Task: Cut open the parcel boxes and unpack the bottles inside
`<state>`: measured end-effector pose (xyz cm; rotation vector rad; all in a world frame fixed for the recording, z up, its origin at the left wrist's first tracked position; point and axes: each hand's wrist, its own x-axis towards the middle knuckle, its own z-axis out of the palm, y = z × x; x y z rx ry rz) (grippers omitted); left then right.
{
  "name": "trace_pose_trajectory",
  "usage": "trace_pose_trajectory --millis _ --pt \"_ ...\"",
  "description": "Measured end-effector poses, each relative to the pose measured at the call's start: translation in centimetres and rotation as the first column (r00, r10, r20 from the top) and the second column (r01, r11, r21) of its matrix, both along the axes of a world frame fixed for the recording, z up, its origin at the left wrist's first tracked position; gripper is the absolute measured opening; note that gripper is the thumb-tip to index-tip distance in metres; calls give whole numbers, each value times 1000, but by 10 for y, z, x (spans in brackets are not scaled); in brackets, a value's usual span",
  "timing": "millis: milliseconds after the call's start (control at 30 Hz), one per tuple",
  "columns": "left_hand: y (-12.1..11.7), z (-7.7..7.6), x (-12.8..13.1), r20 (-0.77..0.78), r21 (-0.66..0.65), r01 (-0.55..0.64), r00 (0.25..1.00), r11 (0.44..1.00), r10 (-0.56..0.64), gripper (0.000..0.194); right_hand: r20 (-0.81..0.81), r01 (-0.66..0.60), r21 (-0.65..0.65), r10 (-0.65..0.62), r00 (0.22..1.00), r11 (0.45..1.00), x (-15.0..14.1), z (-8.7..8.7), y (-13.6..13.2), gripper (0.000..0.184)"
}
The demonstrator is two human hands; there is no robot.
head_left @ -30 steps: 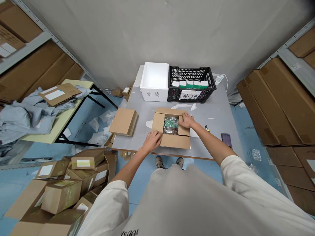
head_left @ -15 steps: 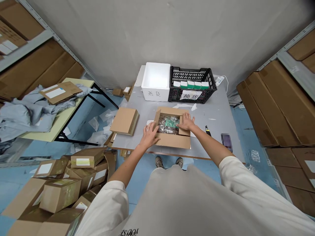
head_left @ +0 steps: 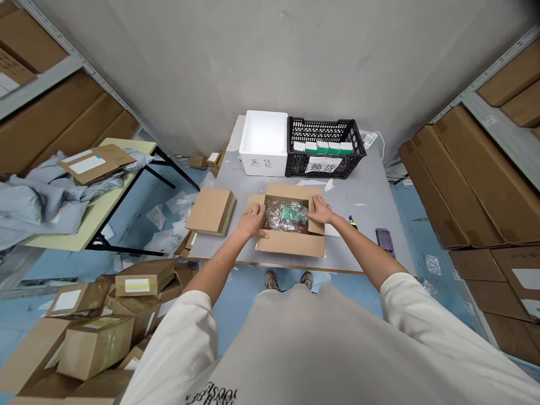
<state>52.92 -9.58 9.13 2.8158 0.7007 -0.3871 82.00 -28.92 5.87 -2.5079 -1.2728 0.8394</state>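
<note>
An open cardboard box (head_left: 291, 242) lies on the grey table (head_left: 363, 225) in front of me, its flaps spread. Inside it sits a clear plastic bag with something green in it (head_left: 287, 215). My left hand (head_left: 251, 220) rests on the box's left flap, fingers stretched flat, a ring on one finger. My right hand (head_left: 320, 210) lies on the right flap at the edge of the opening, fingers flat and pointing toward the bag.
A closed flat cardboard box (head_left: 211, 210) lies at the table's left edge. A white foam box (head_left: 264, 142) and a black crate (head_left: 324, 147) with white-green cartons stand at the back. A dark phone (head_left: 384, 238) lies right. Several cartons (head_left: 97, 337) are piled on the floor left.
My left hand has slid from the box's near left corner up onto the left flap, pressing it outward. The opening is wider and more of the bag shows. My right hand has barely moved.
</note>
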Motion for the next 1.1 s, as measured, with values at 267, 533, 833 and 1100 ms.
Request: trace_pose_trajectory --millis 267,533,833,1100 --pt "32 -5 40 -18 -43 75 997 996 -75 135 -91 117 346 -91 992 931 20 15 -50 83" --pt "35 -20 59 156 -24 -52 986 998 55 71 -13 279 351 -293 956 894 48 -2 -111 82" --pt "20 -27 79 306 -42 -175 935 984 180 65 273 148 191 -198 942 970 41 0 -107 51" --pt "14 -38 67 411 -212 -283 843 935 348 63 366 -63 -229 146 919 971 27 46 -46 34"
